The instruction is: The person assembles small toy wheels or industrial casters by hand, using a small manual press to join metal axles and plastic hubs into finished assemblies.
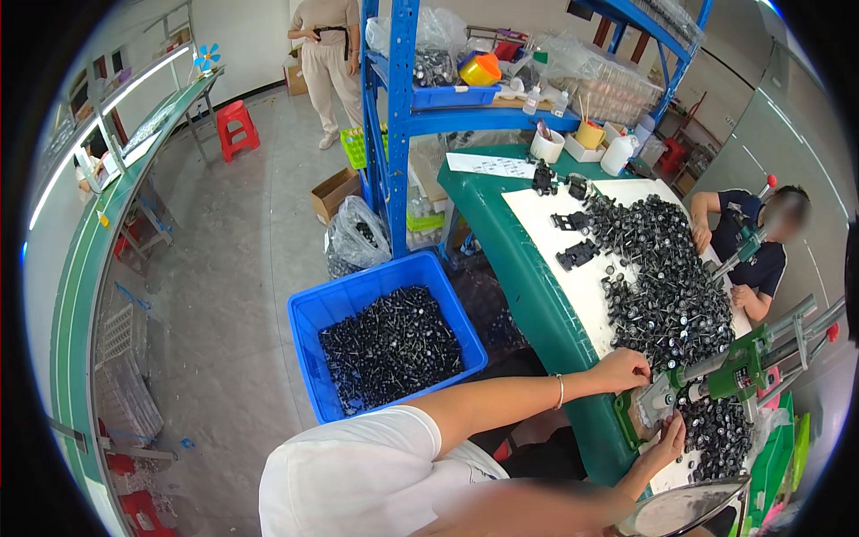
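My left hand [624, 370], with a bracelet at the wrist, is at the far side of a small green bench press [738, 374]. Its fingers are curled together, and whatever they may hold is too small to make out. On the near side of the press base, my right hand [667, 440] has fingers and thumb closed beside the metal fixture [656, 401]. Any part in that pinch is hidden. Just beyond both hands spreads a big heap of small black wheels with metal axles [671, 304], lying on a white sheet [548, 234].
A blue bin [306, 349] of similar parts stands on the floor left of the green table [488, 228]. Several black toy chassis [573, 255] lie by the heap. Opposite, a person [761, 233] works at another press. Behind rises a blue shelf rack [400, 134]; a round metal-rimmed object [684, 510] sits nearby.
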Demonstrator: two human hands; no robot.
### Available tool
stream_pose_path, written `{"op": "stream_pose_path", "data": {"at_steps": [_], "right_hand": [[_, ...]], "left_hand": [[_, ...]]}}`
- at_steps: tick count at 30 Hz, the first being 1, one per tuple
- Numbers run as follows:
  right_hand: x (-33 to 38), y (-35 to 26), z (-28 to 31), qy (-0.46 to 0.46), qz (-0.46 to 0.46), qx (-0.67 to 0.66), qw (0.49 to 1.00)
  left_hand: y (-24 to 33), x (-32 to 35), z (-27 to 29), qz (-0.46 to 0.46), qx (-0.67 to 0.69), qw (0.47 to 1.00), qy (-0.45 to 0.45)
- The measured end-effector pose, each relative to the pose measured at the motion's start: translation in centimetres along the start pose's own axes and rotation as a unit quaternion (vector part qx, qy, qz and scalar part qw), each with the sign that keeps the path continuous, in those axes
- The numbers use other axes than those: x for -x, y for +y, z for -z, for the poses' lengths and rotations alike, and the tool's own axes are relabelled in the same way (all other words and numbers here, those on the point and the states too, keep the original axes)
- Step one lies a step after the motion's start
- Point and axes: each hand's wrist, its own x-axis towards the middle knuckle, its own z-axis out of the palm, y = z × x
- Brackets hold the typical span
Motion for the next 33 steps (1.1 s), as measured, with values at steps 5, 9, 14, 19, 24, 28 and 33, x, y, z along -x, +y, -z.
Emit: {"op": "stream_pose_path", "data": {"at_steps": [5, 9, 14, 19, 24, 28, 33], "right_hand": [[0.0, 0.3, 0.1, 0.007, 0.006, -0.015, 1.0], [0.0, 0.5, 0.4, -0.002, -0.002, -0.03, 1.0], [0.3, 0.1, 0.1, 0.004, -0.003, -0.042, 0.999], [0.2, 0.0, -0.3, 0.004, -0.001, -0.042, 0.999], [0.6, -0.1, -0.3, 0.003, -0.003, -0.057, 0.998], [0.8, -0.1, 0.5, 0.006, -0.008, -0.057, 0.998], [0.9, 0.1, 0.4, 0.003, -0.017, -0.04, 0.999]], "left_hand": [[0.0, 0.1, -0.2, -0.006, -0.006, 1.0, -0.004], [0.0, 0.2, -0.3, -0.006, -0.02, 1.0, -0.006], [0.0, 0.2, -0.4, -0.01, -0.017, 1.0, -0.01], [-0.6, -0.2, -0.2, -0.016, -0.044, 0.999, 0.001], [-0.4, -0.3, -0.2, -0.009, -0.039, 0.999, 0.004], [-0.1, -0.2, -0.4, -0.008, -0.016, 1.0, -0.003], [-0.3, 0.1, -0.3, -0.044, -0.033, 0.998, 0.043]]}}
